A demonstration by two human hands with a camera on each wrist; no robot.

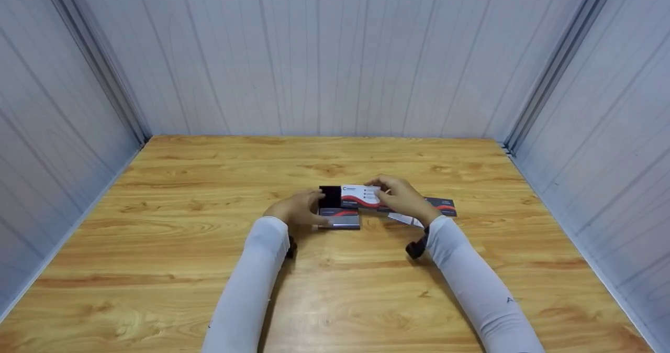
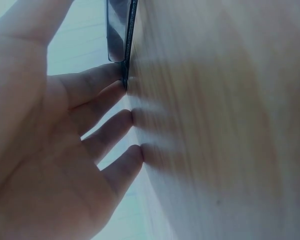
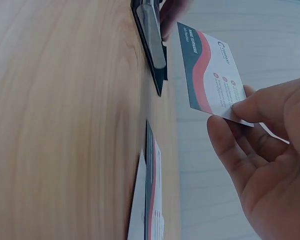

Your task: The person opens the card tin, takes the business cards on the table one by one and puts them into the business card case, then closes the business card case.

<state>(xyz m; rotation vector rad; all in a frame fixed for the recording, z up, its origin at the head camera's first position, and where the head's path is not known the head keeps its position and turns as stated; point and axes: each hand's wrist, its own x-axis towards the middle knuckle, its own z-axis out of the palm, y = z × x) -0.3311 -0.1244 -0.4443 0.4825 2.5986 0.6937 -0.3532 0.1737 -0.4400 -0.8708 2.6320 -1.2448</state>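
My right hand (image 1: 404, 198) pinches a business card (image 3: 210, 70) between thumb and fingers, raised over the table. The card is white with a red wave and a dark band. Beneath and left of it lies an opened card case (image 1: 340, 227), its black lid spread back and its silver-edged part nearer me. A dark and red printed card shows in that near part. My left hand (image 2: 55, 135) is at the case's left side, fingers extended and spread. Two of its fingertips meet the black edge in the left wrist view; the thumb is by the near part.
Right of the case, partly under my right hand, lie several loose cards: a dark one with a red wave (image 1: 445, 207) and a white one (image 1: 404, 219). They overlap on the wooden table (image 1: 209, 290). Pale panel walls (image 1: 314, 54) enclose the back and sides.
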